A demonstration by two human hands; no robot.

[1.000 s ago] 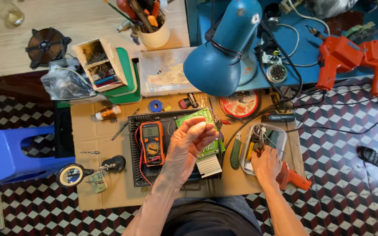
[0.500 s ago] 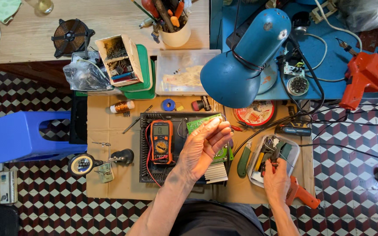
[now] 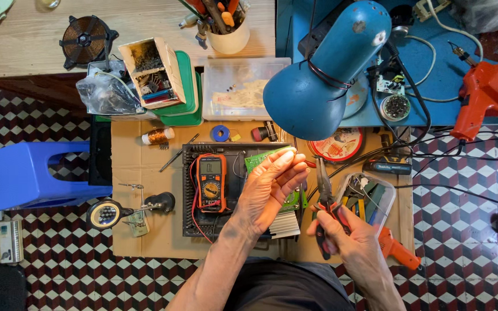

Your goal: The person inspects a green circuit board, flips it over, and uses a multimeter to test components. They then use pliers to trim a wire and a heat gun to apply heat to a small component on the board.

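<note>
My left hand [image 3: 269, 193] holds a green circuit board [image 3: 262, 160] by its edge, tilted up above the black work mat [image 3: 187, 190]. To its right, my right hand [image 3: 341, 233] grips long-nose pliers [image 3: 324, 193] with red and black handles, jaws pointing up toward the board. An orange multimeter [image 3: 210, 181] with red leads lies on the mat just left of my left hand. Behind my right hand sits a clear plastic tray [image 3: 376, 198] with small hand tools.
A blue desk lamp [image 3: 324, 75] hangs over the cardboard-covered table [image 3: 139, 230]. Nearby are a copper wire spool [image 3: 158, 136], a magnifier on a stand [image 3: 106, 214], a clear parts box [image 3: 243, 89], a cup of tools [image 3: 229, 29], an orange solder gun [image 3: 485, 95] and a blue stool [image 3: 27, 173].
My right hand has lifted the pliers out of the clear tray and brought them toward the board. My left hand keeps the board raised. The camera view has shifted.
</note>
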